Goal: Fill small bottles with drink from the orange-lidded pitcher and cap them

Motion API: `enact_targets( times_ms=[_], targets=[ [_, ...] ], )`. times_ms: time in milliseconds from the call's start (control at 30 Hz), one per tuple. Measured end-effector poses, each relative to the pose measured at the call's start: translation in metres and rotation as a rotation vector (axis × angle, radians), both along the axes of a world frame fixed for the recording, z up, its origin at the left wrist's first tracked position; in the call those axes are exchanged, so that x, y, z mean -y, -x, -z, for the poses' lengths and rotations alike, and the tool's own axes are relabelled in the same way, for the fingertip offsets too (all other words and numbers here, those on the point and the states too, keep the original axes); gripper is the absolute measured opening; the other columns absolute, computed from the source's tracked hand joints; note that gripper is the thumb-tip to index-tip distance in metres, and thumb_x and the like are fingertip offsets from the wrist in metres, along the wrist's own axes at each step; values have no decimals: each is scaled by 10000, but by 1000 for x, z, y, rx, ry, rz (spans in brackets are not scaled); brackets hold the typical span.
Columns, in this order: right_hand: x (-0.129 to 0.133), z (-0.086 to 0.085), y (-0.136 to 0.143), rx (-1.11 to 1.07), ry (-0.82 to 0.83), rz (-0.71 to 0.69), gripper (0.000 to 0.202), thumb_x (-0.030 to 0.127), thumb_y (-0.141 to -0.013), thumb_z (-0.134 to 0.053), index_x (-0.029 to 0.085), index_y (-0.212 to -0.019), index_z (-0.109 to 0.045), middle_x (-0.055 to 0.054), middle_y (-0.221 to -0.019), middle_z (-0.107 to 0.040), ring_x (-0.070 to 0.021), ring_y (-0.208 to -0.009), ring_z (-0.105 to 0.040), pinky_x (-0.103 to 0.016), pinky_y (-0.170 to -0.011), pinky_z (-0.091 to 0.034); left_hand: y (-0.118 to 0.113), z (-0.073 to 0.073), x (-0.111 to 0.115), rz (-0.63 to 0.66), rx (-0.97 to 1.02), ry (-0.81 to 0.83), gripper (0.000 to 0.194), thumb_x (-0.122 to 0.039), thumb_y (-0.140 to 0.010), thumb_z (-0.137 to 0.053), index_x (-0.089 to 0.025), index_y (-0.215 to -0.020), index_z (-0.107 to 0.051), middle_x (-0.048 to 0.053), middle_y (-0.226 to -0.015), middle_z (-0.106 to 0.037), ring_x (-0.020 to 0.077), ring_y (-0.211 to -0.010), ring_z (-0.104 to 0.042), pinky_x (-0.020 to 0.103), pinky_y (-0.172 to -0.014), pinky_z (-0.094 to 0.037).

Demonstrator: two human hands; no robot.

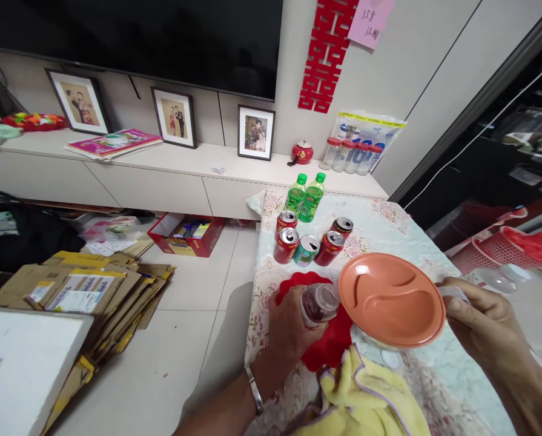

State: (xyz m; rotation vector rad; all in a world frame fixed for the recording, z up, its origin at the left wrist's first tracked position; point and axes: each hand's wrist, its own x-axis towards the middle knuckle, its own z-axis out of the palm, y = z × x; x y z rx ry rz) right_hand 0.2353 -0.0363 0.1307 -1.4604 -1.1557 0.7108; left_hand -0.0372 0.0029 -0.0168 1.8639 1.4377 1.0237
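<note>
My left hand is wrapped round a clear plastic bottle with dark reddish contents. The bottle is over a red scalloped-edged tray or mat, mostly hidden by my hand. To its right is an orange divided plate with bare compartments. Beside the plate's right rim, my right hand pinches a small whitish translucent thing whose kind I cannot make out. A yellow cloth with purple edging lies crumpled at the near side.
Several drink cans and two green bottles stand behind on the flowered tablecloth. Lidded jars and picture frames line the cabinet. Flattened cardboard and a red box are on the floor at left.
</note>
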Motion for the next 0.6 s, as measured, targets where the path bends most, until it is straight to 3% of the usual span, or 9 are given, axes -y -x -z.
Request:
enact_targets(
  times_ms=[300, 433, 500, 600],
  targets=[
    [-2, 5, 4, -68, -41, 30, 375, 549, -551, -975, 232, -596, -780, -5, -522, -583, -132, -496, -493, -276, -477, -375, 3, -7, -1, 34, -7, 1, 490, -316, -699, -767, -358, -1150, -581, 59, -1169, -808, 390, -1127, -756, 706, -1132, -462],
    [-3, 17, -3, -103, -54, 38, 411, 548, -571, -976, 204, -637, -760, 22, -536, -572, -112, -481, -446, -280, -467, -336, 4, -4, -1, 30, -17, -40, 512, -318, -677, -783, -329, -1150, -586, 66, -1167, -811, 401, -1114, -761, 734, -1117, -456],
    [-2, 30, -12, -138, -68, 41, 382, 501, -645, -960, 197, -699, -735, 51, -566, -578, -98, -487, -456, -258, -472, -357, 3, 0, -2, 25, -20, -49, 516, -308, -664, -790, -303, -1142, -597, 71, -1148, -814, 401, -1103, -766, 732, -1121, -451],
    [-1, 50, -27, -198, -126, 66, 300, 430, -861, -835, 185, -792, -677, 93, -599, -557, -74, -478, -469, -219, -464, -393, 2, 5, -2, 14, -44, -70, 569, -289, -645, -806, -271, -1176, -603, 78, -1137, -811, 406, -1107, -766, 734, -1132, -440]
  ],
)
